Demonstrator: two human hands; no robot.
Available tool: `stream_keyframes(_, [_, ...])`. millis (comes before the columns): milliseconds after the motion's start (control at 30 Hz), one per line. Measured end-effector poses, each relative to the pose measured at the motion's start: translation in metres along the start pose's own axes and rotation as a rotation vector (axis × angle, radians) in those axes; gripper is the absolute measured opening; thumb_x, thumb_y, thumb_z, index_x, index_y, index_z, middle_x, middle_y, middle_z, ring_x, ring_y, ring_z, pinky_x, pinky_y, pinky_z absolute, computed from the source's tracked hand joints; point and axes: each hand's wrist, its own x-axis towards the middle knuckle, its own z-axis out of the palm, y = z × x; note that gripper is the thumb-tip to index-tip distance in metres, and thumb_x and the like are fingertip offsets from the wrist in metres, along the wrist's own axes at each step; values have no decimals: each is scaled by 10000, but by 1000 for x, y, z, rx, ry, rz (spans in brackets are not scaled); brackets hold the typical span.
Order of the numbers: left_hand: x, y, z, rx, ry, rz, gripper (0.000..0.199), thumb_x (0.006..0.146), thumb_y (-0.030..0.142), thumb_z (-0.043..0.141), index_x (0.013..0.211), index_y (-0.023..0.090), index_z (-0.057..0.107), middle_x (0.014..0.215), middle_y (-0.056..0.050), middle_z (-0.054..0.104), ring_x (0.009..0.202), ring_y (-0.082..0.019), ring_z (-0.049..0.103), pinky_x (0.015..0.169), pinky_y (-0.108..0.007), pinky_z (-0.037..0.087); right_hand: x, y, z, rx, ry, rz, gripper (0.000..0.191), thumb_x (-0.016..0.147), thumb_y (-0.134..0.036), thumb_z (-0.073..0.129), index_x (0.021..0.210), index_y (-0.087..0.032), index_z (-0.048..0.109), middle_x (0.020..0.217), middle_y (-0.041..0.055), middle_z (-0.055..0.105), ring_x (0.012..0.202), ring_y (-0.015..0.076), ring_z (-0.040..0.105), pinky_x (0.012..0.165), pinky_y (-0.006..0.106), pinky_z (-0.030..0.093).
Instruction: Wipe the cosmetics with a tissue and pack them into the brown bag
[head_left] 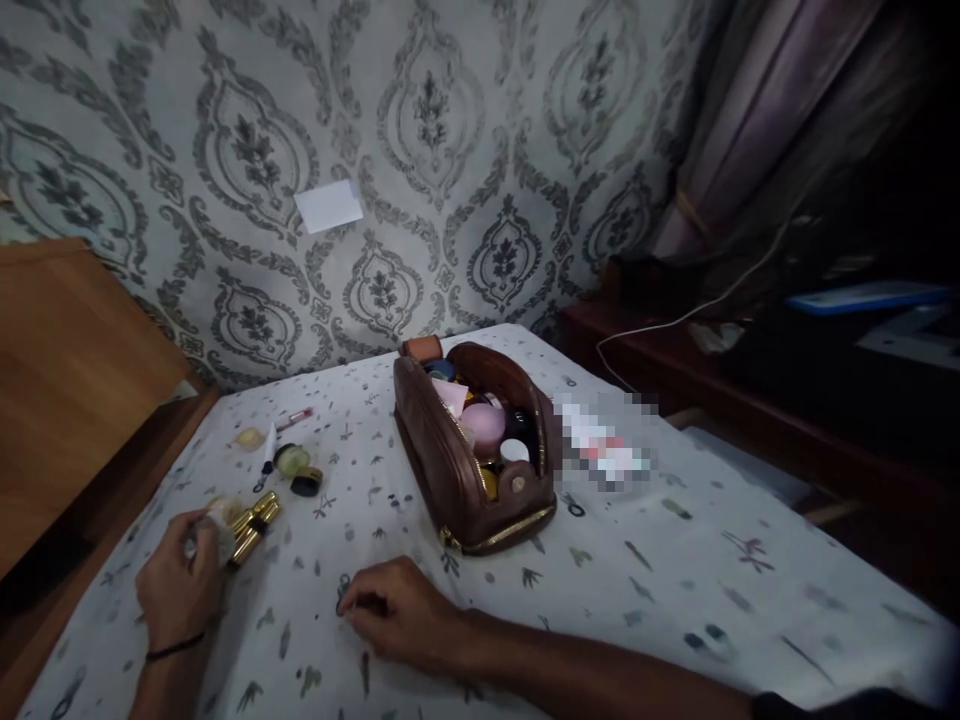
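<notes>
My left hand (180, 575), with a dark band at the wrist, is closed around a small translucent round container (219, 540) that my fingers partly hide. Right beside it lie several gold lipstick tubes (251, 525). My right hand (397, 608) is above the printed sheet with its fingers curled in and nothing visible in them. Beyond my right hand stands a brown toiletry bag (442, 450), unzipped, its top gaping. A pink rounded item (484, 428), a white cap (514, 453) and other small cosmetics show inside.
Left of the bag lie a greenish jar (291, 460), a black-lidded pot (307, 482), a white tube (268, 448) and a thin reddish tube (295, 418). A blurred patch (604, 440) is right of the bag. A wooden panel (75, 370) borders the left; a white cable (697, 312) hangs at right.
</notes>
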Motion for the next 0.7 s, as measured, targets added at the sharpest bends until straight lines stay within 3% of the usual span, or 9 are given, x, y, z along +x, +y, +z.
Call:
stream_keyframes(133, [4,0,2,-60,58,-6,289,784,461,465,753,217,617,584,0,524,599,-220,515,571,-327,367,3,4,-1,28,4,-11,232,756,-116,594,877,-148,789,681,5,702,547,92,532,541,172,406])
stream_keyframes(233, [9,-7,6,-164,111,57,277,803,428,461,782,188,599,711,-21,591,735,-238,577,631,-335,416,3,4,-2,48,3,-9,232,757,-107,572,860,-153,775,638,-10,666,518,87,506,508,167,384])
stream_keyframes(333, [13,-17,9,-135,118,48,299,830,425,437,865,177,599,787,-25,630,754,-208,602,610,-293,424,2,-1,-4,56,-21,-9,215,801,-133,548,849,-150,757,612,-13,628,522,91,520,503,167,387])
stream_keyframes(467, [14,-22,5,-104,47,98,287,870,402,419,899,182,602,794,-8,638,764,-169,612,645,-254,439,2,-7,-7,109,-52,-8,193,836,-174,538,841,-149,729,603,-18,588,505,92,530,482,171,394])
stream_keyframes(600, [9,-16,-1,-47,-76,180,311,900,421,444,783,197,625,682,9,619,705,-165,587,650,-257,419,2,-7,-6,153,-76,34,183,850,-208,536,856,-151,709,595,-26,567,471,88,536,468,179,397])
stream_keyframes(700, [7,-13,-2,5,-155,238,310,893,444,491,800,203,664,774,-11,681,750,-177,612,689,-270,424,2,-5,-5,166,-86,54,179,851,-212,536,874,-147,701,606,-27,572,458,87,540,467,187,397])
